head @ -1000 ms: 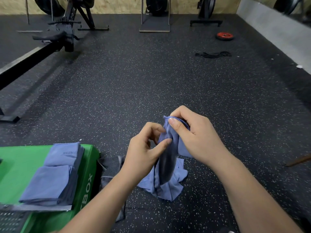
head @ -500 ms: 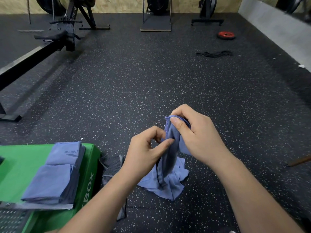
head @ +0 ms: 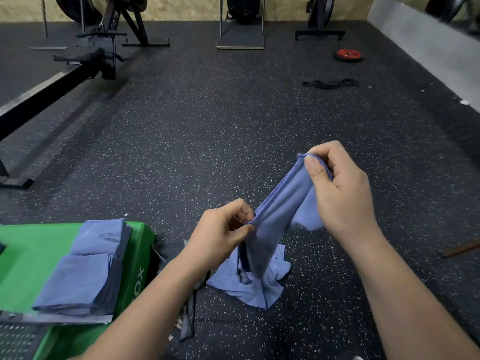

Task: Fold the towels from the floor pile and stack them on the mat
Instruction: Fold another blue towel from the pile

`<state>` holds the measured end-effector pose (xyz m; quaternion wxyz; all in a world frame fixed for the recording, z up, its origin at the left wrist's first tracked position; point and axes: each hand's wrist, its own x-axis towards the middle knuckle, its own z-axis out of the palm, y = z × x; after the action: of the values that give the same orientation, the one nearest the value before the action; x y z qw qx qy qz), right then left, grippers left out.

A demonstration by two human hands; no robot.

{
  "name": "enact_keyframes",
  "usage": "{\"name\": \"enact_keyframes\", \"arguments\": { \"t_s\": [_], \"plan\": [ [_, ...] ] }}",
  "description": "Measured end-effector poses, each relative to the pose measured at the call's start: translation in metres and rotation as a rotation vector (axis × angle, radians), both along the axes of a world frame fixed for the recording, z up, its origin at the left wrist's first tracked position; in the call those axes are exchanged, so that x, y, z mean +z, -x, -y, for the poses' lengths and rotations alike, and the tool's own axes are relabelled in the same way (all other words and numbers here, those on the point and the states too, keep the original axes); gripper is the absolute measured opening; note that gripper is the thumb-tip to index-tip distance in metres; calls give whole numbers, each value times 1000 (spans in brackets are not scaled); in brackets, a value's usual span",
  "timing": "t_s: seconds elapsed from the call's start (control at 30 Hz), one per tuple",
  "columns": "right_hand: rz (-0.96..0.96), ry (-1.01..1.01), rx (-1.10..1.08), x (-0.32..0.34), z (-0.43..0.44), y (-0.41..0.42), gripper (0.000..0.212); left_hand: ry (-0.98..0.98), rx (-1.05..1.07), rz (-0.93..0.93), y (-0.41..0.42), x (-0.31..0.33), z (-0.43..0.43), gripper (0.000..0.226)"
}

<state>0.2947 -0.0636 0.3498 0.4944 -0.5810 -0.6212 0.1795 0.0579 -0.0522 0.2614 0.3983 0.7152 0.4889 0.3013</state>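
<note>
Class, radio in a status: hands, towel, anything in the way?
Left hand pinches towel edge; right hand pinches its corner. Towel stretched between, tail on floor. Nothing blocks the stack on mat.

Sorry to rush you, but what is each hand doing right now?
Left hand: closed, pinching the edge of the blue towel.
Right hand: closed, pinching the same towel's upper corner.

You face a black speckled floor [head: 233, 131]; a tan board wall [head: 187, 7] runs along the far end. A rower [head: 54, 80] stands left, a red plate [head: 348, 55] and what may be bands [head: 330, 83] right.
</note>
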Motion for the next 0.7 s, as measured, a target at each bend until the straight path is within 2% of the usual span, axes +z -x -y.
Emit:
{"name": "enact_keyframes", "arguments": {
  "t_s": [0.17,0.33,0.43,0.5,0.57,0.7],
  "plan": [
    [-14,-43,-63,2,0,-6,9,-118,-40,-218,13,-6,-6,15],
    [-33,-61,-107,1,-2,-12,10,-69,24,-395,36,-18,-20,11],
    [-54,-67,-138,0,-3,-16,10,-34,122,-334,51,-19,-31,18],
    [-48,-85,-166,0,-4,-19,10,-7,174,-194,54,-17,-36,17],
    [-13,-86,-175,2,-4,-19,8,17,186,-25,51,-10,-36,7],
    [65,67,-12,-2,-1,-10,6,17,127,110,37,9,-23,7]
  ]
}}
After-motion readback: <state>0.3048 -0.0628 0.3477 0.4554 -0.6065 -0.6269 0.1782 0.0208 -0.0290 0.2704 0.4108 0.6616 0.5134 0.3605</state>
